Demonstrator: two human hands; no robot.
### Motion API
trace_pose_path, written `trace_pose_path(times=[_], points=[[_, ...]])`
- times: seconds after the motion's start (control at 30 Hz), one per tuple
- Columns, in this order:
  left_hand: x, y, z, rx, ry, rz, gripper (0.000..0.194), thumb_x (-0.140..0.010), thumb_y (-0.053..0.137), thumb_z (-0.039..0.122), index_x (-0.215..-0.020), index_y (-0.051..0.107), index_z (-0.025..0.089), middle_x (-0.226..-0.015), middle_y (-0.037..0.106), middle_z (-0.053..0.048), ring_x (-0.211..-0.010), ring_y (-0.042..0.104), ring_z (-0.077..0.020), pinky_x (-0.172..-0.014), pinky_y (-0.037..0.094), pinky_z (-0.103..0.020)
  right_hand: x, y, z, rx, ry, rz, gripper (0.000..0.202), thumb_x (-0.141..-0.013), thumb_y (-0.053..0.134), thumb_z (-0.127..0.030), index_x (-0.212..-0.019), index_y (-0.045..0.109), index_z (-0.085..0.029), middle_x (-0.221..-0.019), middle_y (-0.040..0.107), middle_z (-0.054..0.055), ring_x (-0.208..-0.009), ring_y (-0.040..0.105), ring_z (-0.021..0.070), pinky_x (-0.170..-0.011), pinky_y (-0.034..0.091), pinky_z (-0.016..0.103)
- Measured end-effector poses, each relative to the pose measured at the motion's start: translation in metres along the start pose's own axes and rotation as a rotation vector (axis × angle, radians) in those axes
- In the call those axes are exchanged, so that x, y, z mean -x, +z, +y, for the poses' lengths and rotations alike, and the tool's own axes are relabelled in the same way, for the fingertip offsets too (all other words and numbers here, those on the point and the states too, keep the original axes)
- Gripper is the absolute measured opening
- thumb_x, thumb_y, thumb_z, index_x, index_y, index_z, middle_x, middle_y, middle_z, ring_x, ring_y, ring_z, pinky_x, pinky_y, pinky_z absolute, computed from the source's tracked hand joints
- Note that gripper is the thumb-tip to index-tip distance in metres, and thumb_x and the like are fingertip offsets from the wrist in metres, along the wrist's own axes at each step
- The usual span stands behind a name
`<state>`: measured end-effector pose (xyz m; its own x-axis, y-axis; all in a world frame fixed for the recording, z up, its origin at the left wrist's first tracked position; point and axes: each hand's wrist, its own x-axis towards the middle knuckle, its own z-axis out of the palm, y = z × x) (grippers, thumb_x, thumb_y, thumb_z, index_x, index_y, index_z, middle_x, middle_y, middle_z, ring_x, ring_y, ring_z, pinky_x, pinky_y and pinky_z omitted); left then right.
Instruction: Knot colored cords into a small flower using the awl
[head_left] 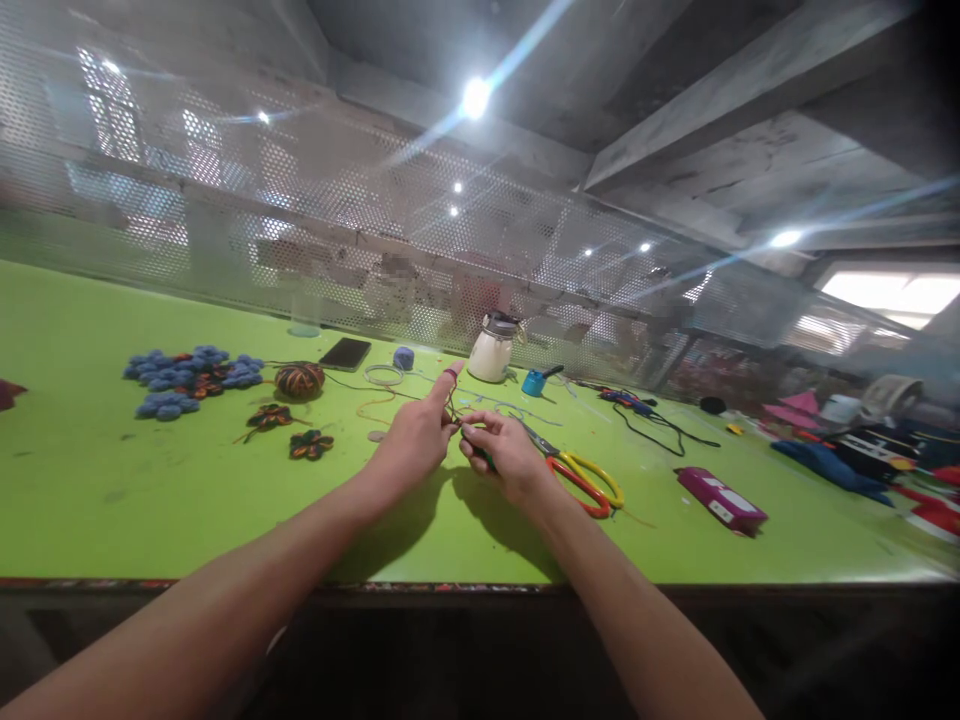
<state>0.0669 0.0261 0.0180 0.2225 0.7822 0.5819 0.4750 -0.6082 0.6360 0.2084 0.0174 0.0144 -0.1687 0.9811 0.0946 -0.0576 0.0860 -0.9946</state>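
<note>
Keep the dark yarn (452, 400) taut from the left hand's (416, 437) raised index finger to its pinching thumb, steadying the dark green item (484, 459) gripped in the right hand's (513, 452) curled fingers.

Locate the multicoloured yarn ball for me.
In the head view, the multicoloured yarn ball lies on the green table, left of the left hand and just right of the blue flowers.

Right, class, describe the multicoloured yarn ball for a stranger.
On the green table, look left for the blue flower shapes. Just right of them sits the yarn ball: round, mottled orange and dark, unlike the smaller blue ball farther right.
</note>
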Motion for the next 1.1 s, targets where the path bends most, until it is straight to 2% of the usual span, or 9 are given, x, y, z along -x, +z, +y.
trace_pose_path(times=[0.13,0.2,0.33,0.47,0.6,0.73,0.87,1.1], points=[[-0.002,0.0,0.003,0.218,-0.072,0.127,0.079,-0.071,0.06,0.014,-0.142,0.028,0.019,-0.065,0.062,0.002,-0.06,0.057,-0.0143,-0.062,0.042,-0.026,0.005,0.004,-0.003,-0.16,-0.073,0.0,0.031,-0.066,0.069,-0.028,-0.091,0.054,-0.016,-0.051,0.052,-0.007,-0.035,0.034,0.0026,-0.037,0.021,0.016],[-0.004,-0.002,0.005,0.395,-0.152,0.138,0.085,-0.068,0.065,0.016,-0.142,0.026,0.016,-0.064,0.062,0.002,-0.059,0.059,-0.0143,-0.06,0.045,-0.026,0.006,0.005,-0.005,-0.195,-0.117,0.008,0.031,-0.068,0.069,-0.027,-0.093,0.055,-0.015,-0.051,0.052,-0.006,-0.035,0.033,0.0025,-0.037,0.021,0.016],[-0.007,-0.009,0.011,0.7,-0.306,0.096,0.098,-0.059,0.075,0.014,-0.142,0.022,0.01,-0.06,0.062,0.003,-0.056,0.061,-0.0139,-0.059,0.048,-0.026,0.008,0.004,-0.006,-0.187,-0.207,-0.01,0.032,-0.072,0.067,-0.026,-0.101,0.059,-0.016,-0.054,0.053,-0.005,-0.036,0.034,0.003,-0.037,0.02,0.018],[-0.007,-0.014,0.014,0.9,-0.416,0.037,0.095,-0.061,0.076,0.011,-0.14,0.023,0.005,-0.061,0.061,0.002,-0.058,0.062,-0.0128,-0.06,0.047,-0.025,0.01,0.002,-0.008,-0.065,-0.309,-0.022,0.036,-0.076,0.062,-0.025,-0.111,0.061,-0.017,-0.056,0.051,-0.005,-0.037,0.034,0.0035,-0.037,0.019,0.019],[-0.005,-0.018,0.012,1.058,-0.445,-0.034,0.093,-0.062,0.074,0.005,-0.14,0.023,0.006,-0.061,0.059,0.003,-0.061,0.063,-0.0129,-0.064,0.047,-0.026,0.011,0.0,-0.011,0.074,-0.386,-0.014,0.036,-0.08,0.058,-0.026,-0.114,0.062,-0.017,-0.056,0.049,-0.005,-0.038,0.032,0.0033,-0.037,0.021,0.019],[-0.005,-0.023,0.012,1.081,-0.441,-0.076,0.096,-0.061,0.075,0.005,-0.141,0.022,0.009,-0.061,0.059,0.003,-0.061,0.062,-0.0125,-0.069,0.048,-0.028,0.012,-0.002,-0.013,0.173,-0.409,-0.036,0.041,-0.081,0.056,-0.027,-0.121,0.058,-0.018,-0.057,0.049,-0.005,-0.039,0.032,0.0037,-0.038,0.022,0.02],[-0.006,-0.024,0.015,1.0,-0.433,-0.064,0.099,-0.06,0.075,0.005,-0.142,0.02,0.01,-0.057,0.058,0.005,-0.057,0.06,-0.0115,-0.065,0.046,-0.027,0.014,-0.003,-0.015,0.224,-0.401,-0.057,0.041,-0.083,0.054,-0.028,-0.122,0.058,-0.017,-0.054,0.044,-0.006,-0.039,0.029,0.0043,-0.039,0.021,0.02],[-0.01,-0.02,0.007,0.878,-0.294,-0.038,0.1,-0.059,0.077,0.015,-0.142,0.021,0.013,-0.059,0.062,0.005,-0.056,0.058,-0.0105,-0.063,0.047,-0.027,0.014,0.0,-0.014,0.203,-0.437,-0.022,0.039,-0.081,0.058,-0.03,-0.116,0.062,-0.013,-0.05,0.039,-0.007,-0.039,0.03,0.0045,-0.039,0.022,0.021]])
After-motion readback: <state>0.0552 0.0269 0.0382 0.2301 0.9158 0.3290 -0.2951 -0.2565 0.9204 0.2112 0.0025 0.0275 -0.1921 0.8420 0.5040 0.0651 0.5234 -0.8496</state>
